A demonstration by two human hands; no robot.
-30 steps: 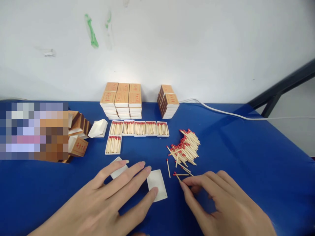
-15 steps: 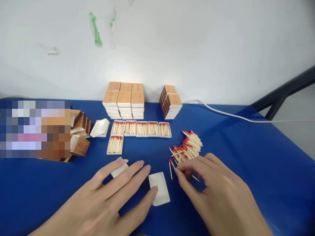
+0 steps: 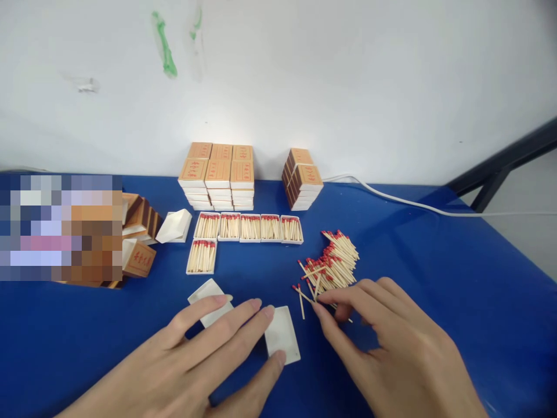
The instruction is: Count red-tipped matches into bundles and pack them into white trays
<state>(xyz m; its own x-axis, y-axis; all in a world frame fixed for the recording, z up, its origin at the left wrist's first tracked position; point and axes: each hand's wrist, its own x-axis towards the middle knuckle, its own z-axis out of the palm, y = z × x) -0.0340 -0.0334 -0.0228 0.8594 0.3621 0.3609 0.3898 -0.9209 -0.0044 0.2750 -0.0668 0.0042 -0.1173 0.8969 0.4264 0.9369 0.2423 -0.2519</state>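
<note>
My left hand [image 3: 217, 354] is spread over two empty white matchbox trays. Its thumb and a fingertip rest at the right tray [image 3: 285, 334], while the index finger crosses the left tray [image 3: 209, 289]. My right hand [image 3: 391, 342] pinches the lower end of a red-tipped match [image 3: 303, 294] between thumb and index finger. That match crosses a loose one on the blue table. Just beyond the right hand lies a heap of matches [image 3: 337, 261]. Trays filled with matches [image 3: 250, 227] form a row farther back, with one more filled tray [image 3: 201, 257] in front of its left end.
Closed matchboxes stand in a larger stack [image 3: 217, 174] and a smaller stack [image 3: 304, 177] by the white wall. Matchbox sleeves [image 3: 141, 258] and white trays [image 3: 174, 225] lie at the left, beside a blurred patch. A white cable [image 3: 391, 200] runs along the back right.
My right hand has shifted slightly right, and the pinched match now slants clear of the heap, across a loose match. The left hand has moved slightly right, uncovering more of the left tray.
</note>
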